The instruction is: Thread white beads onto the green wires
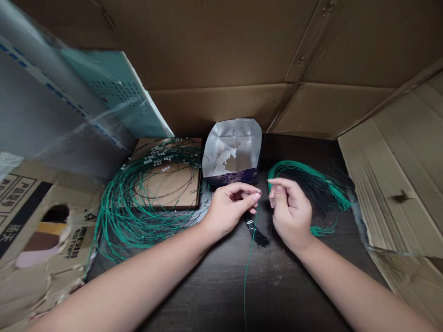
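Note:
My left hand (232,205) pinches a thin green cord (249,258) between thumb and forefinger, and the cord hangs down toward the front edge of the view. Close on its right, my right hand (291,210) has its fingers curled in, with the forefinger bent over the thumb; whatever it may hold is too small to make out. Just behind the hands stands an open silver-lined bag (247,143) with small white pieces (224,159) inside. A bundle of black cord ends (259,237) with a white tie lies below my left hand.
Many green cords with small white pieces (134,226) spread over a brown board (176,189) at left. A bundle of green and black cords (294,167) lies at right. Cardboard walls (221,103) surround the dark table (207,290); a teal sheet (121,92) leans at back left.

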`<state>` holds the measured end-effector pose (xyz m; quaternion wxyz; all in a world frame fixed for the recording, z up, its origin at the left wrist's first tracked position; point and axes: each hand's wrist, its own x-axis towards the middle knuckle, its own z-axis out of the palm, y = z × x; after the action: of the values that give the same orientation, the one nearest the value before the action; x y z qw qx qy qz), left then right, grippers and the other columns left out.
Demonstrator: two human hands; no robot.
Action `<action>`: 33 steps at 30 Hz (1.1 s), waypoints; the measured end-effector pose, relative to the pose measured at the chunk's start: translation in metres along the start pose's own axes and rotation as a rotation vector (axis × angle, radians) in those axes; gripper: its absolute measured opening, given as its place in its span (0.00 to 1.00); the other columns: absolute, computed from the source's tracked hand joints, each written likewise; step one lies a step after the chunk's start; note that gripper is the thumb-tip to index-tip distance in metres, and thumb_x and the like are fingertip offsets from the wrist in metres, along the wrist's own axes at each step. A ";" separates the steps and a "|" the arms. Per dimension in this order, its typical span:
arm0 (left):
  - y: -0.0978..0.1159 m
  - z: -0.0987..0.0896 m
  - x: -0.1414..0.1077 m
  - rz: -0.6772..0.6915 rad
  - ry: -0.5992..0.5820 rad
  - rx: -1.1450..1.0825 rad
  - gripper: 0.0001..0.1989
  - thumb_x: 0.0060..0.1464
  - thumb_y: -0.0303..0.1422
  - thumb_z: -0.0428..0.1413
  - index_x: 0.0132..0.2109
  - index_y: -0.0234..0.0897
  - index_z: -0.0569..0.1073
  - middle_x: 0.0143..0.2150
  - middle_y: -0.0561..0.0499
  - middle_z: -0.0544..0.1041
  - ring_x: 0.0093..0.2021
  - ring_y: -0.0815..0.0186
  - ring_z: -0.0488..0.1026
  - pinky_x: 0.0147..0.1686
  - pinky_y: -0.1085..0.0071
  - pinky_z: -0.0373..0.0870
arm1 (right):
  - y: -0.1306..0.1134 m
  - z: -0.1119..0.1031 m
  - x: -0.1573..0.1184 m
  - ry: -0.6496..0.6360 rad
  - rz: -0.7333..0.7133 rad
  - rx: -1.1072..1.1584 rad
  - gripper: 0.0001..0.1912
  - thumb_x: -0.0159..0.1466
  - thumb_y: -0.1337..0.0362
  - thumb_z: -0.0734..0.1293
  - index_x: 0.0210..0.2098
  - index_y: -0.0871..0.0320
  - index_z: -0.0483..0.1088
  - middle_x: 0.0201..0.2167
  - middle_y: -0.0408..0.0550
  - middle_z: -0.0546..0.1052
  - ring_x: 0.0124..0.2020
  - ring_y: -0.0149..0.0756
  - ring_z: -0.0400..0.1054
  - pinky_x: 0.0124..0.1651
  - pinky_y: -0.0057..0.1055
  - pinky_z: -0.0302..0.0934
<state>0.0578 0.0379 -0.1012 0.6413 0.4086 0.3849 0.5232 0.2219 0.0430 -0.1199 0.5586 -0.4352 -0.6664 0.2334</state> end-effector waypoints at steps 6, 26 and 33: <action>0.000 0.000 0.001 0.031 0.034 -0.051 0.18 0.45 0.39 0.75 0.39 0.32 0.81 0.32 0.49 0.82 0.31 0.68 0.78 0.28 0.74 0.78 | -0.007 0.002 -0.001 -0.108 -0.069 0.013 0.16 0.75 0.69 0.62 0.58 0.53 0.72 0.34 0.45 0.76 0.31 0.32 0.72 0.37 0.33 0.71; 0.006 0.000 0.001 0.097 0.099 -0.028 0.14 0.49 0.38 0.72 0.35 0.33 0.81 0.26 0.53 0.78 0.24 0.73 0.73 0.26 0.77 0.75 | -0.012 -0.001 0.001 -0.086 -0.027 -0.071 0.05 0.68 0.66 0.72 0.41 0.53 0.82 0.35 0.45 0.86 0.33 0.37 0.81 0.40 0.35 0.77; 0.004 0.000 -0.002 0.108 0.119 0.051 0.14 0.51 0.40 0.71 0.36 0.33 0.82 0.28 0.52 0.79 0.25 0.72 0.74 0.26 0.75 0.76 | -0.011 0.002 0.000 -0.083 0.046 -0.011 0.03 0.68 0.64 0.72 0.41 0.54 0.80 0.34 0.46 0.86 0.32 0.38 0.82 0.40 0.34 0.78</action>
<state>0.0566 0.0365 -0.0976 0.5775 0.4132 0.4132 0.5702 0.2167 0.0377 -0.1122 0.5226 -0.4436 -0.6799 0.2603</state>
